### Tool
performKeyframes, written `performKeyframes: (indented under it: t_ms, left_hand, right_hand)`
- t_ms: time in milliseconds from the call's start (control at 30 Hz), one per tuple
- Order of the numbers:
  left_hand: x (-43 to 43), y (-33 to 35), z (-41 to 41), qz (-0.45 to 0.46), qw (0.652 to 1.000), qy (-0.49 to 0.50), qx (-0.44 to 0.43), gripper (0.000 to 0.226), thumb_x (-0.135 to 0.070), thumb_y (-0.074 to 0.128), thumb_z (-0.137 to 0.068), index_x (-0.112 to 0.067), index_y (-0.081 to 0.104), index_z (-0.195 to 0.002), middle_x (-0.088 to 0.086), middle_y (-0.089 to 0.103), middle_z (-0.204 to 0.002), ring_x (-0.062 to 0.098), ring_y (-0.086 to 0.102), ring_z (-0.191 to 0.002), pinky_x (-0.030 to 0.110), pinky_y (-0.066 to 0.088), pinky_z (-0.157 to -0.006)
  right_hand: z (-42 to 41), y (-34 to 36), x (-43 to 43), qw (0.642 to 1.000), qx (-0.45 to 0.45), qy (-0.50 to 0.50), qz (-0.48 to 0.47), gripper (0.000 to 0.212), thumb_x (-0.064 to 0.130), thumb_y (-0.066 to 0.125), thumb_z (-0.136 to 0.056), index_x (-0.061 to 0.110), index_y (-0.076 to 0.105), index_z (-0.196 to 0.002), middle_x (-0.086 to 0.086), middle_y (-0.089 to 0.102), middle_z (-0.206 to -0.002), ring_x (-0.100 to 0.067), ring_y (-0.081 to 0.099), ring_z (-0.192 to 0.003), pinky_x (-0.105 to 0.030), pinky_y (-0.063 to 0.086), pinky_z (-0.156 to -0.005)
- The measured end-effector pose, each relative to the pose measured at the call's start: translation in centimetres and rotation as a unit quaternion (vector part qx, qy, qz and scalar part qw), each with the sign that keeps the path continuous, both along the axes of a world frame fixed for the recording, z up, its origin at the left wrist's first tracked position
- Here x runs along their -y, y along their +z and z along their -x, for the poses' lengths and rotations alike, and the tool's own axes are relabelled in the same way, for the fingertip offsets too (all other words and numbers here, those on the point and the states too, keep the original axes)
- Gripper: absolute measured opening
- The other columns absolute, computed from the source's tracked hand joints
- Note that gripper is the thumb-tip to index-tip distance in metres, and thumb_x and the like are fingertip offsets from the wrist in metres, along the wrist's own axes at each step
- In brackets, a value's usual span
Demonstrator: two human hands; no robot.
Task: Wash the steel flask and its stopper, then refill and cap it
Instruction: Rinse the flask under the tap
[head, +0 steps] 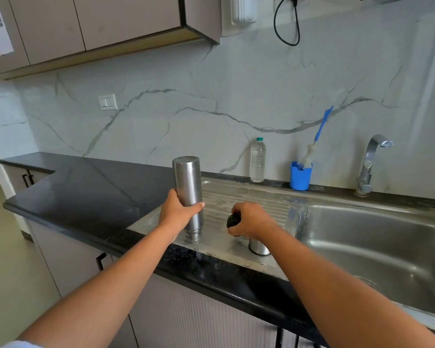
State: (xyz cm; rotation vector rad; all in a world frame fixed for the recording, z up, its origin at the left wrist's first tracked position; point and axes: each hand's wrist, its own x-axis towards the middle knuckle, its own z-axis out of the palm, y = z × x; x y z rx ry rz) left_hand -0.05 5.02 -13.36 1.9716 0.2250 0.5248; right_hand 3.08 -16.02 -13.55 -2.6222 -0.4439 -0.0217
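I see L hand [177, 212] gripping steel flask [187, 182], upside down, mouth at drainboard [249, 197] nr its front edge. R hand [251, 219] clamps black stopper [232, 220] over steel cap [258, 247]. Sink basin [362, 234] just R; counter [86, 192] runs wide L.

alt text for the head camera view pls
A person's left hand holds a steel flask mouth-down on the sink's drainboard, while the right hand grips a black stopper near a steel cup. A water bottle, blue brush holder and tap stand behind.

Most of the stopper [232, 220] behind right hand [251, 221]
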Motion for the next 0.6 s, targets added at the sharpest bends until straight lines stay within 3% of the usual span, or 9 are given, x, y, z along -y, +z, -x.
performKeyframes:
  t_ms: [100, 167, 200, 300, 367, 500, 600]
  left_hand:
    - [0.2, -0.1, 0.1, -0.011, 1.0, 0.011, -0.014, 0.067, -0.032, 0.088, -0.082, -0.017, 0.044, -0.131, 0.003, 0.061, -0.128, 0.023, 0.061, -0.107, 0.042, 0.054, -0.092]
    - [0.8, -0.1, 0.6, -0.015, 0.999, 0.028, -0.018, 0.076, -0.033, 0.09, -0.08, -0.014, 0.043, -0.136, 0.007, 0.058, -0.134, 0.027, 0.06, -0.116, 0.047, 0.053, -0.098]
    - [1.2, -0.2, 1.1, -0.038, 0.998, 0.055, -0.012, 0.083, -0.034, 0.091, -0.078, -0.012, 0.042, -0.14, 0.009, 0.054, -0.139, 0.03, 0.055, -0.125, 0.05, 0.05, -0.103]
    - [3.5, -1.2, 3.3, -0.155, 0.976, 0.129, 0.081, 0.086, -0.037, 0.09, -0.079, -0.007, 0.043, -0.145, 0.015, 0.044, -0.145, 0.033, 0.039, -0.136, 0.052, 0.043, -0.111]
    - [6.1, -1.9, 4.3, -0.165, 0.975, 0.051, 0.138, 0.069, -0.037, 0.084, -0.084, -0.014, 0.048, -0.139, 0.007, 0.046, -0.139, 0.025, 0.044, -0.13, 0.044, 0.047, -0.107]
    - [12.5, -1.9, 3.7, -0.074, 0.98, -0.178, 0.042, 0.055, -0.042, 0.08, -0.088, -0.027, 0.051, -0.131, -0.01, 0.054, -0.129, 0.006, 0.056, -0.115, 0.019, 0.044, -0.09]
    - [17.3, -1.0, 2.1, -0.004, 0.962, -0.273, -0.002, 0.049, -0.044, 0.076, -0.092, -0.025, 0.057, -0.133, -0.011, 0.062, -0.122, 0.004, 0.061, -0.111, 0.024, 0.052, -0.094]
  right_hand:
    - [0.2, 0.3, 1.5, 0.993, -0.014, -0.027, -0.116, 0.048, 0.028, 0.086, -0.077, 0.018, 0.064, -0.119, -0.003, 0.066, -0.11, -0.017, 0.064, -0.09, -0.026, 0.058, -0.071]
    - [0.5, 0.3, 3.0, 0.971, -0.055, -0.039, -0.229, 0.05, 0.028, 0.088, -0.078, 0.02, 0.062, -0.119, -0.001, 0.064, -0.108, -0.015, 0.065, -0.083, -0.02, 0.055, -0.054]
    - [0.7, 0.3, 4.0, 0.957, -0.072, -0.045, -0.277, 0.051, 0.029, 0.089, -0.078, 0.02, 0.063, -0.12, -0.002, 0.064, -0.109, -0.016, 0.066, -0.084, -0.019, 0.054, -0.052]
    - [0.8, 0.0, 7.1, 0.925, -0.095, -0.06, -0.362, 0.052, 0.031, 0.091, -0.075, 0.02, 0.065, -0.12, -0.006, 0.068, -0.114, -0.021, 0.069, -0.1, -0.032, 0.063, -0.08]
    - [1.0, -0.1, 9.2, 0.895, -0.124, -0.064, -0.423, 0.052, 0.026, 0.091, -0.075, 0.019, 0.063, -0.117, -0.008, 0.068, -0.115, -0.025, 0.07, -0.104, -0.041, 0.063, -0.087]
    - [1.7, 0.0, 12.8, 0.85, -0.149, -0.061, -0.501, 0.056, 0.019, 0.093, -0.072, 0.011, 0.062, -0.118, -0.015, 0.071, -0.117, -0.028, 0.074, -0.103, -0.043, 0.062, -0.091]
    - [2.3, 0.4, 15.6, 0.831, -0.135, -0.039, -0.539, 0.052, 0.014, 0.091, -0.074, 0.008, 0.067, -0.12, -0.015, 0.073, -0.117, -0.027, 0.074, -0.106, -0.041, 0.058, -0.099]
